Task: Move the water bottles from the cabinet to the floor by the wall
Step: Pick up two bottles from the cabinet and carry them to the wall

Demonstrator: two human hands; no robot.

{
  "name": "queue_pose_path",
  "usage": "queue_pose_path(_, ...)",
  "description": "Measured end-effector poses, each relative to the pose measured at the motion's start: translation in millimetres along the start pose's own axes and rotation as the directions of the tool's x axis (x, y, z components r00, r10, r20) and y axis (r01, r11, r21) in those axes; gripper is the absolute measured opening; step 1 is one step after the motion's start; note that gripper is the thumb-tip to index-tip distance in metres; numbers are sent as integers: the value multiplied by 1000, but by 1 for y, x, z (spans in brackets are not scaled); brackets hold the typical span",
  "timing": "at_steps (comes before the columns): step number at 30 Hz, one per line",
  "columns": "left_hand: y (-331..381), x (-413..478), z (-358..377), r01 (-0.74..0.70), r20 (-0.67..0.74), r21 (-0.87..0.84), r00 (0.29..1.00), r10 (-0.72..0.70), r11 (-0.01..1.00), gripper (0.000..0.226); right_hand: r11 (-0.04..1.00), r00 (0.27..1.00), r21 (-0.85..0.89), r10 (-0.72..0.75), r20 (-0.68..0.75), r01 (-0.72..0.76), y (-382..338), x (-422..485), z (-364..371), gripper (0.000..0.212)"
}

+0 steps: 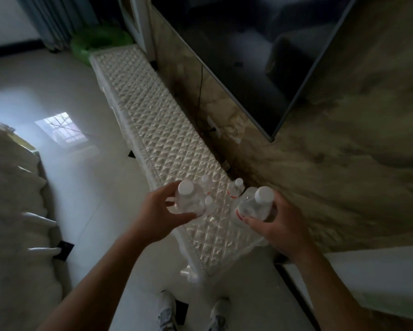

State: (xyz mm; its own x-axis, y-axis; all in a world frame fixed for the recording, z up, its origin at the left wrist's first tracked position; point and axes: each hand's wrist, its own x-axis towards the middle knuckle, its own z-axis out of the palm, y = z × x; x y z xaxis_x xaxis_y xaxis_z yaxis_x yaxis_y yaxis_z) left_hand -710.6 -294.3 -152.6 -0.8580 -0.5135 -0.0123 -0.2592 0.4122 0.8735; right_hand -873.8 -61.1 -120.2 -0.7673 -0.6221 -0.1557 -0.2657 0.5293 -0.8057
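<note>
You stand at the near end of the cabinet (188,273) with a water bottle in each hand. Your left hand (161,212) has fingers and thumb curled round the left bottle (188,201) below its white cap. Your right hand (282,225) wraps the right bottle (254,207) the same way, close to the wall (344,175). Whether either base is clear of the quilted cover (167,139) cannot be told from this angle. Three smaller bottles remain on top: the near bottle (209,202) just beside your left-hand load, the far bottle (206,181) behind it, and the wall-side bottle (236,187) next to your right-hand load. The main danger is a low sideways swing. Drawing either held bottle back without lifting it would likely clip a neighbour, which could topple on the padded, uneven quilted cover and roll off onto the tiled floor (86,187). The bottles look like smooth, clear plastic, so a slack one-handed hold may slip on the way down. Bending with both hands full also leaves you no spare hand to catch a fall.
</note>
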Motion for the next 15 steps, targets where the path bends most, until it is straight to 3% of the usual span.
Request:
queue_pose_path(7, 55, -21, -66, -4, -173, -167, 985, -25, 986, 74, 990, 985, 51, -138, 100, 133, -84, -3, -12, 61)
queue_pose_path(12, 63, -39, -121, -43, -283, -234, 959, -25, 971, 70, 972, 965, 87, -229, 131, 219, -142, 4, 19, 57)
queue_pose_path(15, 47, -45, -165, -39, -333, -278, 941, -58, 960, 67, 967, 958, 90, -249, 140, 238, -180, 13, 51, 69)
